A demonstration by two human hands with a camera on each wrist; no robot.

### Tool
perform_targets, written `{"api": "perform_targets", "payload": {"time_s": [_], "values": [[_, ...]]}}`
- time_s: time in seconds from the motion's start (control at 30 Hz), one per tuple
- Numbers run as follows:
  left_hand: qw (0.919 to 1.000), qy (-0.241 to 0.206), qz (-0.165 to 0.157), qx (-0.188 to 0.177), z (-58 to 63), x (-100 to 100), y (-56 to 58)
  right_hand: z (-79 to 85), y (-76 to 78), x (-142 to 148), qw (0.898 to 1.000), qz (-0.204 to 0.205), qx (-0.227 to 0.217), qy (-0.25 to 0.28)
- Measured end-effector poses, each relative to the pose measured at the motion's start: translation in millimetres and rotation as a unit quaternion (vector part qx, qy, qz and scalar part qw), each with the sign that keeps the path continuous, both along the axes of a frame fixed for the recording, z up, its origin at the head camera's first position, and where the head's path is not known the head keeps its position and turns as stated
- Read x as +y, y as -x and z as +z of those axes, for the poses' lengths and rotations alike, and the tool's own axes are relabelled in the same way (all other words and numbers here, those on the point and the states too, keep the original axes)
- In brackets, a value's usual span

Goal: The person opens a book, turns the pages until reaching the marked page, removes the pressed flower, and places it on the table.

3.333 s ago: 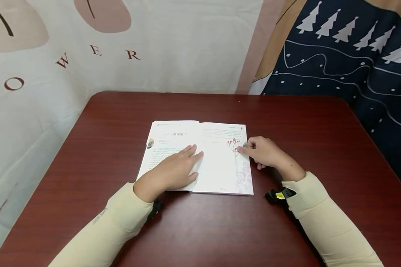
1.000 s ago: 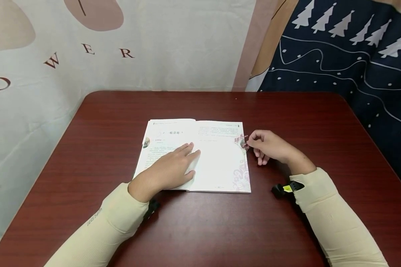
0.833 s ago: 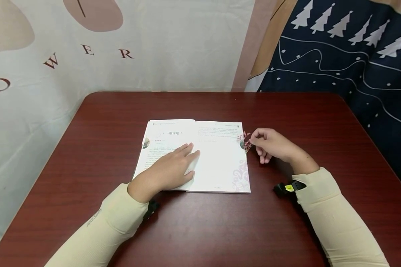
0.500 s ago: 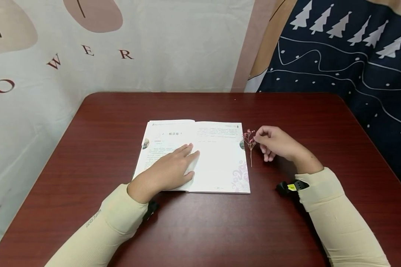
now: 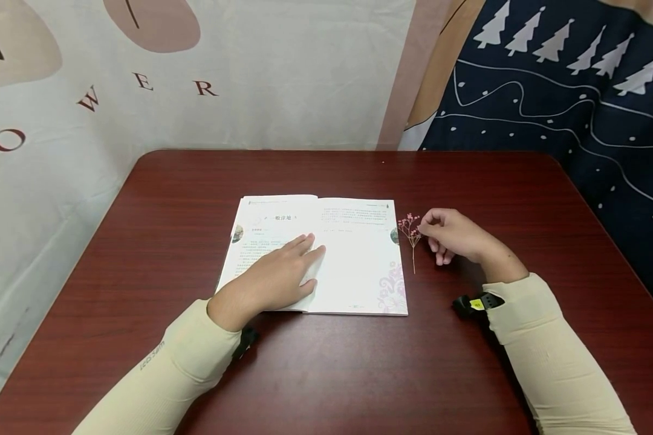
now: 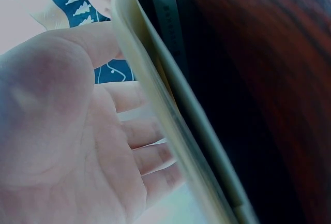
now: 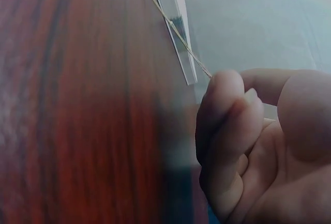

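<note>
An open book (image 5: pixel 354 266) with printed text lies on the table, its right page largely white. My left hand (image 5: pixel 272 275) rests across the left page and the middle fold, fingers spread. In the left wrist view the palm (image 6: pixel 57 131) and the book's page edges (image 6: pixel 155 74) show close up. Just off the book's right edge is a dried flower sprig (image 5: pixel 409 225) with small pink blossoms and a thin stem. My right hand (image 5: pixel 454 237) pinches it between thumb and index finger. The bare stem (image 7: pixel 171 23) sticks out past the fingertips in the right wrist view.
A dark red wooden table (image 5: pixel 326 374) carries the book. Behind it hangs a pale cloth (image 5: pixel 305 78) with letters, and a navy cloth (image 5: pixel 533 103) with white trees hangs at the right. A black wrist device (image 5: pixel 470 304) sits on the right sleeve.
The pinched flower sprig has moved right, from over the right page to just beyond the book's edge, along with the right hand. The left hand stays on the book.
</note>
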State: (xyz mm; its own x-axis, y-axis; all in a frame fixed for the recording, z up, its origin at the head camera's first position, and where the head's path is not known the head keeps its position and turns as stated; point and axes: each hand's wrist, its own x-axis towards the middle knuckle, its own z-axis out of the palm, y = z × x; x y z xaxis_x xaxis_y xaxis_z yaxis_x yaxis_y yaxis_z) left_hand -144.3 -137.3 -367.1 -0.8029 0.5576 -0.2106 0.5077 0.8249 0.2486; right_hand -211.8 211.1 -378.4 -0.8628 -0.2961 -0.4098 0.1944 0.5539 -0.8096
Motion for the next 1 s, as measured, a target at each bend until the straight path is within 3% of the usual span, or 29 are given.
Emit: {"api": "perform_targets", "payload": {"time_s": [0.23,0.6,1.0], "values": [[1.0000,0.001,-0.002,0.003,0.1,-0.1,-0.5,0.5,-1.2,1.6,1.000,0.004,-0.003,-0.017],[1.0000,0.000,-0.003,0.003,-0.2,-0.3,0.1,-4.5,-0.7,4.6,0.992,0.026,0.064,-0.103],[0.9998,-0.007,-0.009,0.016,2.3,-1.0,-0.3,-3.5,-1.8,-0.2,0.983,0.036,0.107,-0.145]]}}
